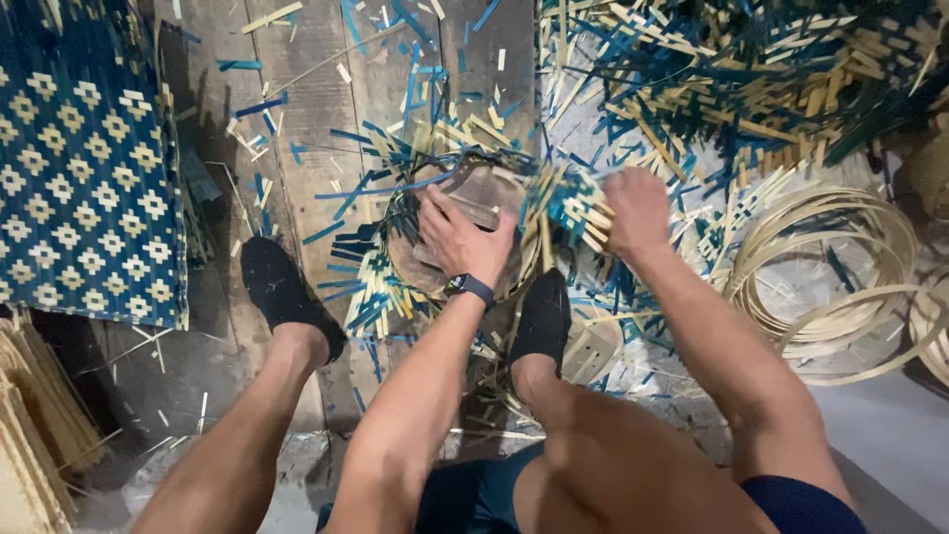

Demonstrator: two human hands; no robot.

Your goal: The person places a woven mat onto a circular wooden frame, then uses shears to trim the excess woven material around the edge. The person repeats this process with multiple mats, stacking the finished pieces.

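Head view, basket: a half-woven basket (pixel 465 222) of blue and pale strips is seen on the floor between the two feet, its loose strip ends fanning out all around.
Head view, inside the basket: a round wooden block (pixel 481 195) is seen filling the hollow; nothing else can be made out in it.
Head view, left hand: the left hand (pixel 458 237) is laid flat on the wooden block, fingers spread and pressed down, nothing clamped in it; a dark watch (pixel 469 288) is worn on the wrist.
Head view, right hand: the right hand (pixel 638 210) is closed as a fist around a bunch of woven strips (pixel 568 206) at the basket's right edge.
Head view, feet: a black shoe (pixel 282 292) is placed left of the basket and another black shoe (pixel 542 318) just beside its lower right edge.
Head view, floor: worn wooden planks (pixel 316 99) are littered with blue and pale offcuts.
Head view, surroundings: a blue mat with pale diamonds (pixel 84 168) is laid at the left, a heap of loose strips (pixel 751 79) is piled at the upper right, and coiled pale hoops (pixel 840 277) are stacked at the right.
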